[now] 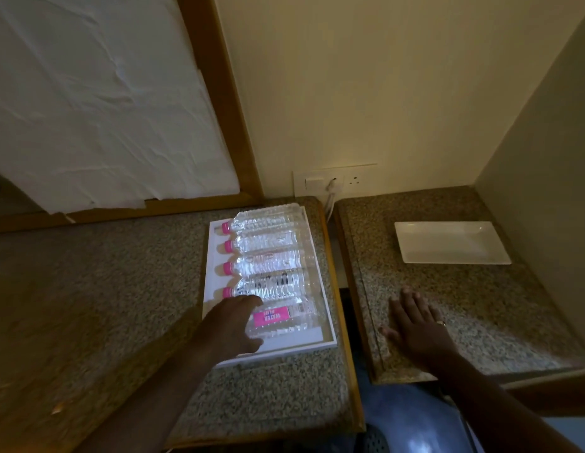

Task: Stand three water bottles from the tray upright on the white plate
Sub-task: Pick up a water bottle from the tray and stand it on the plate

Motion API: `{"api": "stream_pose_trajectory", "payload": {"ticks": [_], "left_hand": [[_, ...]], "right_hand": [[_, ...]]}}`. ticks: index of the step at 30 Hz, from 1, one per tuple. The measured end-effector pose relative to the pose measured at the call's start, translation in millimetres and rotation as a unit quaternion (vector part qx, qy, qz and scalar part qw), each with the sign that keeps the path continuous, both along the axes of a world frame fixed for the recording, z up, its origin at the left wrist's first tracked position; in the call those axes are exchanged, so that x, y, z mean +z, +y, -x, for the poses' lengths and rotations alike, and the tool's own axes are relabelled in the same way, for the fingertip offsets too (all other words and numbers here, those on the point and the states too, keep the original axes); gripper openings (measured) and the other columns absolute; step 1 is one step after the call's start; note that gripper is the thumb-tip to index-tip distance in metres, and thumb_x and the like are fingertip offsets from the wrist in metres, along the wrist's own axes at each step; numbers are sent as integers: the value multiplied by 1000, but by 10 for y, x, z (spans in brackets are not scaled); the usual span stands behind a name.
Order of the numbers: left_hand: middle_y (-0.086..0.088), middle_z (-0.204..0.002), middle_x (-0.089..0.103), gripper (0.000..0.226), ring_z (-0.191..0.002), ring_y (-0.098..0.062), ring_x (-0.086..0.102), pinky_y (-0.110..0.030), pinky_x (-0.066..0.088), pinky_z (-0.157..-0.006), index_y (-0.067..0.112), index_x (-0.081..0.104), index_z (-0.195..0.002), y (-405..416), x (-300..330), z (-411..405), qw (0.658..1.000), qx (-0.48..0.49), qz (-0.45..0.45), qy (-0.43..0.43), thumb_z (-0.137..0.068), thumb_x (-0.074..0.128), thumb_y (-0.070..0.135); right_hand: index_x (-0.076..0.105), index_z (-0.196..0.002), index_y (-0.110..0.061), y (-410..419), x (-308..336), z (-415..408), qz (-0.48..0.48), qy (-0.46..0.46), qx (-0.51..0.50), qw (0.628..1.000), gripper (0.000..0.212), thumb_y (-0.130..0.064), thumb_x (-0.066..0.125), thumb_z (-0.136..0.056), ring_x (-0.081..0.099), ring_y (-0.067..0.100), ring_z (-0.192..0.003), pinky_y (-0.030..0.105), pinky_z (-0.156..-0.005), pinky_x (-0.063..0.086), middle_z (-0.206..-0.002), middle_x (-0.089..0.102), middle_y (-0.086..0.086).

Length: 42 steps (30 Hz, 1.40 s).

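Observation:
A white tray (317, 256) lies on the left granite counter with several clear water bottles lying side by side, pink caps pointing left. The nearest bottle (284, 317) has a pink label. My left hand (229, 325) is over that bottle's cap end, fingers curled around its neck part, and hides its cap; whether it grips firmly is unclear. My right hand (415, 322) rests flat, fingers spread, on the right counter. The white rectangular plate (451, 243) sits bare further back on that right counter.
A dark gap (343, 289) separates the two counters, with a blue object (408, 420) below. A wall socket with a white cable (332, 188) is behind the gap. A side wall bounds the right counter.

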<state>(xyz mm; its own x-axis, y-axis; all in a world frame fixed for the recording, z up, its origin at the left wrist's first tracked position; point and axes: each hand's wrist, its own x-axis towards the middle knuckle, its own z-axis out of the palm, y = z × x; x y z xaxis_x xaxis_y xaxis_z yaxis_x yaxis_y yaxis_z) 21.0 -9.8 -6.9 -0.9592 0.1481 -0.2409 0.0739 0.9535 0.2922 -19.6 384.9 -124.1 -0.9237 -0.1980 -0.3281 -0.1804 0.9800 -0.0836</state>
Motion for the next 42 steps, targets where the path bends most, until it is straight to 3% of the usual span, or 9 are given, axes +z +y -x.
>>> {"api": "stream_pose_trajectory", "payload": {"ticks": [5,10,16,22,27,32,37,40,42], "left_hand": [[5,-119,62,80,-106,-15,55,-30,49,-80,43,43,-125,127,593,185,997,-43,-24,54,-55,74,64],[11,-116,61,80,-105,-9,54,-29,49,-86,47,45,-122,534,701,286,976,-29,-194,91,-52,80,65],[27,-110,52,61,-104,3,53,-8,39,-85,48,48,-112,778,310,224,941,7,-307,144,-62,83,49],[30,-109,57,68,-102,4,58,-9,43,-80,53,45,-112,817,154,227,939,46,-320,115,-56,83,63],[16,-96,69,69,-90,-1,66,-34,57,-77,38,55,-107,824,232,302,938,98,-316,100,-50,84,62],[13,-94,71,60,-86,4,67,-10,51,-68,40,57,-98,1076,597,596,934,86,-335,93,-49,90,50],[13,-94,72,61,-87,4,68,-18,54,-74,34,61,-106,1841,834,1016,926,16,-368,81,-53,91,40],[8,-100,72,61,-92,-3,69,-29,57,-81,21,62,-109,2444,757,1351,915,-10,-399,62,-57,92,31],[11,-102,69,63,-94,-3,67,-24,55,-81,26,58,-110,2887,670,1591,913,-29,-402,67,-57,92,32]], "right_hand": [[-15,-150,-22,69,-69,-21,3,0,0,1000,100,-80,-26,-70,-16,32,-148,53,-119,-1,-157,-23,12],[-13,-151,-22,43,-100,14,8,11,-10,1000,101,-81,-26,-70,-21,30,-144,51,-117,-5,-158,-21,12],[-2,-153,-21,1,-85,-8,29,14,-7,999,102,-82,-20,-74,-14,31,-146,54,-118,2,-159,-14,11],[27,-152,-14,8,-3,-78,66,40,2,997,91,-75,2,-90,12,40,-147,60,-115,15,-159,14,17],[26,-153,-17,26,-29,-78,89,63,-5,994,84,-73,11,-92,8,33,-149,54,-116,11,-161,13,13],[37,-149,-16,295,-35,-19,106,72,-44,991,76,-67,22,-95,19,33,-148,53,-117,17,-159,27,15],[51,-139,-14,780,-50,82,105,78,-80,988,76,-68,18,-97,34,36,-141,56,-113,27,-150,44,18],[50,-140,-16,1039,-38,145,101,92,-93,986,74,-69,24,-96,34,36,-141,54,-113,26,-152,42,16],[46,-144,-19,1193,-48,173,101,105,-100,984,72,-68,28,-95,30,34,-144,53,-114,22,-155,37,14]]}}
